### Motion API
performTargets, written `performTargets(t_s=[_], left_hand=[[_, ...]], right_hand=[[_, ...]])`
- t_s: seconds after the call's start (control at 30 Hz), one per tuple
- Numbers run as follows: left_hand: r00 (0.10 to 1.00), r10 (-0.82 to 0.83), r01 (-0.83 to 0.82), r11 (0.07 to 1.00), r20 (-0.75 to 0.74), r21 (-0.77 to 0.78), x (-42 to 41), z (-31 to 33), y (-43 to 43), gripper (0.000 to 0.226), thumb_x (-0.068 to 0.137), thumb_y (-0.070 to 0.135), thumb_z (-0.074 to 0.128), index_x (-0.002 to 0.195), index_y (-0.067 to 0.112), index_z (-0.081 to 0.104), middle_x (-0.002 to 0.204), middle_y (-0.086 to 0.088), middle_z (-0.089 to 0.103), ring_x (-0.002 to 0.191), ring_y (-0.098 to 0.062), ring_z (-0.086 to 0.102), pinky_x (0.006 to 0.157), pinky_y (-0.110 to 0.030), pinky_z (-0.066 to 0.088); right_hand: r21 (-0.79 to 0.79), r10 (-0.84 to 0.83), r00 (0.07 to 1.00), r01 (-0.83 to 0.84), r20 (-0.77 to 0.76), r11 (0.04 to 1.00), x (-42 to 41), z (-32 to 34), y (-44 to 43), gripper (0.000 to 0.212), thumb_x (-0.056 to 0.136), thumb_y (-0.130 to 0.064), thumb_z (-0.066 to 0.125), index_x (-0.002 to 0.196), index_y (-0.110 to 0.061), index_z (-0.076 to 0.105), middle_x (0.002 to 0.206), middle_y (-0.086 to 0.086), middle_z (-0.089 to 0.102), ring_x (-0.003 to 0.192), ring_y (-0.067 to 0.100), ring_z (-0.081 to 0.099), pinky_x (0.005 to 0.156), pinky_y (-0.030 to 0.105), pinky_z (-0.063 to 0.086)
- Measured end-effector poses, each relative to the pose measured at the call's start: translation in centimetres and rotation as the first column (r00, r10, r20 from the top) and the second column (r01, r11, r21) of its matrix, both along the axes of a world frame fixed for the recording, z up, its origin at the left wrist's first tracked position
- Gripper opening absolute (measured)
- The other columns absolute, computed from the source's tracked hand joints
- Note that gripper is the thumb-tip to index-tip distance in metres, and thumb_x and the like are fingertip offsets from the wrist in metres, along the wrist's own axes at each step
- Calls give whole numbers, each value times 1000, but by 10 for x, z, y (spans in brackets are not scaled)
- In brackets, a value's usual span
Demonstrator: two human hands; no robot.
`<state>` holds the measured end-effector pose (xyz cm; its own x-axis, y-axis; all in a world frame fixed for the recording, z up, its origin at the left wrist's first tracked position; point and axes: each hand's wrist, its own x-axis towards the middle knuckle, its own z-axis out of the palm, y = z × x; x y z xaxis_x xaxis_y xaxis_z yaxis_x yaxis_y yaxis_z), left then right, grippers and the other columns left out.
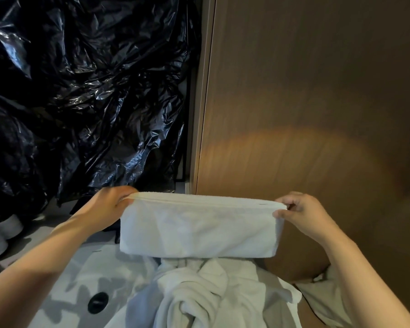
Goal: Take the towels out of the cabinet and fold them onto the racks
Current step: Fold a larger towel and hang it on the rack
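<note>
Head view: you hold the folded towel (199,226) in mid-air at chest level by its top edge. Left hand (111,202) and right hand (301,211) each have fingers (294,204) pinched on a corner. It looks soft, light and floppy, so grip both corners taut or it'll prob. sag. Bunched white cloth (194,292) lies just below. Black plastic sheeting (81,91) is at left and a wood panel (317,91) close ahead. No rack in view.

Both forearms bare, raised level. Left arm enters from 8 o'clock; left hand (114,201) pinches top corner of folded towel (199,227). Right arm enters from 4 o'clock; right hand (302,214) pinches opposite corner, thumb in front, fingers curled.
</note>
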<state>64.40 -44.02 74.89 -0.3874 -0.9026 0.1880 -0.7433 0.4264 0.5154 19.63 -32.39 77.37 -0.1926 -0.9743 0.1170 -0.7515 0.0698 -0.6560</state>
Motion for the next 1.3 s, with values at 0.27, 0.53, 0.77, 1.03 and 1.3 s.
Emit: performTargets(t_s=[0.27,0.53,0.77,1.03,1.3], left_hand=[[999,-49,50,993,12,-109,-4,9,20,34,93,13,60,102,46,62,94,37,59,92,0,64,73,-13,44],[998,-50,52,998,39,-28,5,-28,70,25,92,7,60,111,19,71,105,16,68,96,-9,64,78,-17,39],[997,-57,55,997,59,48,-3,-43,108,25,94,10,58,115,15,69,109,5,69,95,-14,61,78,-24,39],[992,-107,97,984,63,150,-7,-63,126,23,93,11,59,111,22,69,106,13,66,94,-10,59,77,-20,36],[991,-132,131,969,-6,212,-5,-63,126,19,92,19,64,109,25,71,107,15,69,99,-5,62,83,-17,42]], right_hand=[[-154,-161,987,157,-15,976,-5,-21,11,8,86,-30,74,93,-32,72,94,-14,69,83,6,62,74,30,51],[-125,-135,981,153,141,980,6,-62,71,22,81,-18,78,82,-39,71,86,-29,69,83,-4,63,70,22,48],[-85,-161,961,184,225,979,8,-92,108,23,83,-8,76,84,-30,72,80,-15,72,71,2,65,65,17,52],[1,-196,951,202,239,979,11,-130,132,20,87,-7,72,90,-27,72,85,-11,72,77,4,64,66,18,52],[30,-206,911,209,357,977,16,-129,133,21,85,-4,73,96,-21,72,95,-4,73,83,6,67,70,13,53]])
